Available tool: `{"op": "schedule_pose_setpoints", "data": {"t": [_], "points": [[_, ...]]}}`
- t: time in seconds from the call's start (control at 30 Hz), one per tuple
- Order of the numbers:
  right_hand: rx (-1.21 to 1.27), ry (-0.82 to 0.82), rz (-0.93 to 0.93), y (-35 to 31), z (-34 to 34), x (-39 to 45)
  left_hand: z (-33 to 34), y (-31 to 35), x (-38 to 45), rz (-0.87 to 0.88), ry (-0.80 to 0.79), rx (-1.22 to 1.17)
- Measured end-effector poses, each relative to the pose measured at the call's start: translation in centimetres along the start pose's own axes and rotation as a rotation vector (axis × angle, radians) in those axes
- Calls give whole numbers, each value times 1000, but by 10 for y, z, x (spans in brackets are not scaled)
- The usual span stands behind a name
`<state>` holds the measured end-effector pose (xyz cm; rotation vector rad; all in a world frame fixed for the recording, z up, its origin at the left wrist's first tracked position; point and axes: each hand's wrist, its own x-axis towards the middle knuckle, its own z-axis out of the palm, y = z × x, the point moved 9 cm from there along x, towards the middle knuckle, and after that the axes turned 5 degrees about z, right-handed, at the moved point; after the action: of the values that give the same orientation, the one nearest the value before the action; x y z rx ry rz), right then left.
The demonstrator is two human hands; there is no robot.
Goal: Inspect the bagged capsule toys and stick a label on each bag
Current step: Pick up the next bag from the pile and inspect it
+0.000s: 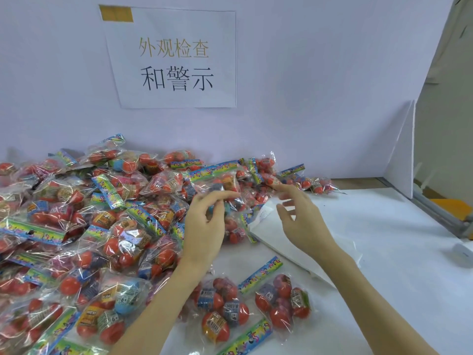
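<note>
A big pile of clear bags of red capsule toys (pixel 76 226) covers the left half of the white table. My left hand (pixel 204 226) reaches into the pile's right edge, its fingers and thumb curled round one bag (pixel 220 183) with a rainbow header strip. My right hand (pixel 302 219) hovers just to the right with its fingers spread and relaxed and holds nothing; its fingertips are close to that bag. Below it lies a white label sheet (pixel 289 249). Two separate bags (pixel 222 311) (pixel 284 301) lie in front, between my forearms.
A printed paper sign (pixel 176 60) hangs on the back wall. A white foam board (pixel 401 162) stands at the right edge of the table (pixel 384 278), with a metal rail and a yellow part (pixel 450 208) beyond it. A small white object (pixel 463 252) lies at the far right.
</note>
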<state>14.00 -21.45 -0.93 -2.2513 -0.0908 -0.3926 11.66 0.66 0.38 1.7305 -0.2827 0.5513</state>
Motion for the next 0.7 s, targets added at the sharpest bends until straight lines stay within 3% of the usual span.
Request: {"op": "schedule_pose_setpoints", "data": {"t": [0.13, 0.2, 0.33, 0.43, 0.7], "points": [[-232, -272, -13, 15, 26, -9, 4, 1, -1, -29, -43, 62], [-286, -313, 22, 20, 36, -12, 11, -1, -4, -30, -105, 131], [-245, -176, -26, 13, 24, -3, 22, -8, -11, -28, -214, 252], [-166, -168, -77, 7, 19, -1, 28, -13, -14, -32, -276, 302], [99, -40, -7, 11, 1, 8, 38, -12, -17, 74, -350, 378]]}}
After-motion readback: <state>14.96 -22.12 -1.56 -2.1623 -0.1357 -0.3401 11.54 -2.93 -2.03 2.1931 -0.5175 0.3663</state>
